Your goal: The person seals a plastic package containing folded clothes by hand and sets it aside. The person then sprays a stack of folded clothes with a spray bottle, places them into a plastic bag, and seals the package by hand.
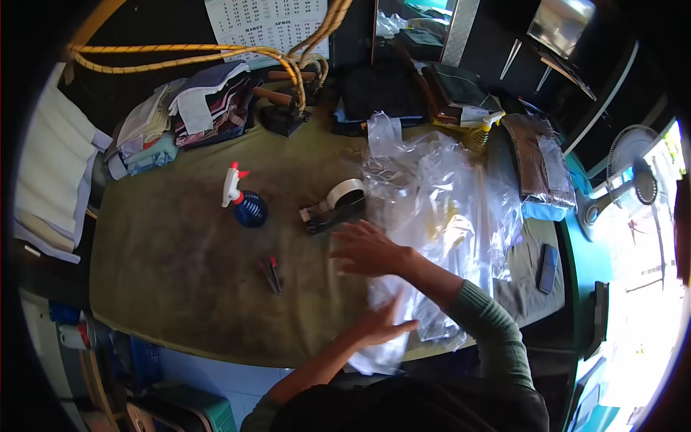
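My right hand reaches across the ironing table with its fingers spread, just below a black tape dispenser that carries a roll of tape. Nothing shows in its grasp. Closer to me, my left hand has its fingers apart, over the near left edge of the clear plastic bags; whether it touches them I cannot tell. The bags lie in a crumpled, shiny heap to the right of both hands. Left of the dispenser stands a blue spray bottle with a white and red head.
Small red-tipped tools lie on the green-brown cloth. An iron and folded clothes sit at the back. Beyond the bags are a yellow spray bottle and a wrapped garment pack. A phone lies at the right.
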Demonstrator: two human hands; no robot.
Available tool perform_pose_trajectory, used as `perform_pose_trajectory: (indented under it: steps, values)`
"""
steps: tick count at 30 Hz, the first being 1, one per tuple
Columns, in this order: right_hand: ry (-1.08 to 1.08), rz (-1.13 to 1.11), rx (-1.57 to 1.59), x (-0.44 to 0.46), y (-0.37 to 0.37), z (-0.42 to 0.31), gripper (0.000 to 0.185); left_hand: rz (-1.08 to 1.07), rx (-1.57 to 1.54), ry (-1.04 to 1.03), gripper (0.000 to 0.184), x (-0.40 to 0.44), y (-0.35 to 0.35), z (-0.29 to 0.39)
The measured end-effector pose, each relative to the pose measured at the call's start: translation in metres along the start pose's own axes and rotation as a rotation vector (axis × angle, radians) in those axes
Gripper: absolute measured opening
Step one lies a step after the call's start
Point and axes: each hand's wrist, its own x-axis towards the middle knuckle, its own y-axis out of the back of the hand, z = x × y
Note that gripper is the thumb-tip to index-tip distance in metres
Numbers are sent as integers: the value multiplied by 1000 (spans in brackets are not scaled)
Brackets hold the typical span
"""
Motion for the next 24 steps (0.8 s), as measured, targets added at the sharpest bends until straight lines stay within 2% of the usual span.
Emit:
perform_pose_trajectory:
  steps: [1,3,5,6,8,10,11,12,13,15,17,20,23,24]
  values:
    - [-97,-211,-37,7,-1,3,35,-176,155,-12,76,-10,30,31]
    - [-437,-581,-9,7,-12,17,31,-347,389,-40,64,-29,74,64]
    - [-443,-568,413,-16,-26,46,35,-256,140,-131,54,-48,112,49]
    - [-415,-412,567,-18,-17,45,39,-214,18,-177,49,-54,134,39]
    - [-341,-91,855,-24,12,33,47,-110,-333,-121,43,-45,177,12]
    - [-224,156,1479,-16,45,41,53,143,-520,-196,41,-23,215,4]
    - [-183,217,1218,-12,86,43,32,218,-506,-124,41,-11,238,6]
    - [-246,311,1396,-6,112,52,30,295,-488,-53,40,1,258,10]
    - [-443,351,1052,0,138,65,27,323,-516,-22,40,13,271,10]
    - [-495,506,810,9,154,120,25,398,-570,22,41,48,295,11]
    - [-157,592,213,20,145,208,26,375,-511,52,49,85,318,0]
    - [-464,525,318,41,122,298,31,372,-469,122,60,152,345,-15]
    - [-804,622,448,72,85,358,44,432,-377,209,70,231,360,-40]
    - [-815,668,467,79,71,377,47,481,-354,223,71,260,360,-48]
